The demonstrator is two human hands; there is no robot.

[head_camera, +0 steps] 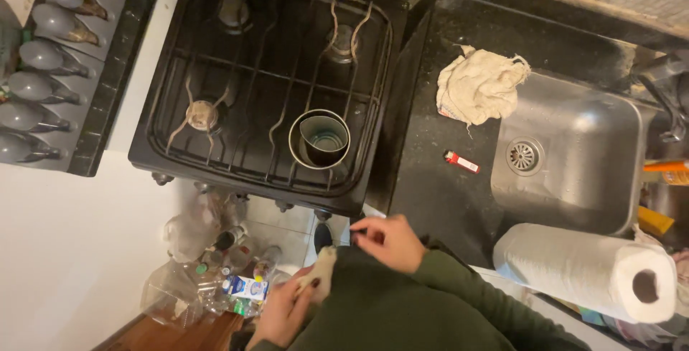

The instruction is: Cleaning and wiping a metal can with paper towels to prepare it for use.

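Observation:
My left hand (pixel 283 313) is low in the frame, closed around a small pale object (pixel 321 270) that I cannot identify. My right hand (pixel 387 241) is just above it, fingers curled, pinching a small dark thing at the stove's front edge. Both arms wear dark green sleeves (pixel 402 308). On the black gas stove (pixel 273 71) a metal cup (pixel 320 138) stands on the front right burner. A red lighter (pixel 461 161) lies on the dark counter between stove and sink.
A steel sink (pixel 574 157) sits at the right, with a crumpled cloth (pixel 479 87) at its corner and a paper towel roll (pixel 588 268) in front. Empty plastic bottles (pixel 208 272) litter the floor below the stove. Grey bottles (pixel 43 57) line the left edge.

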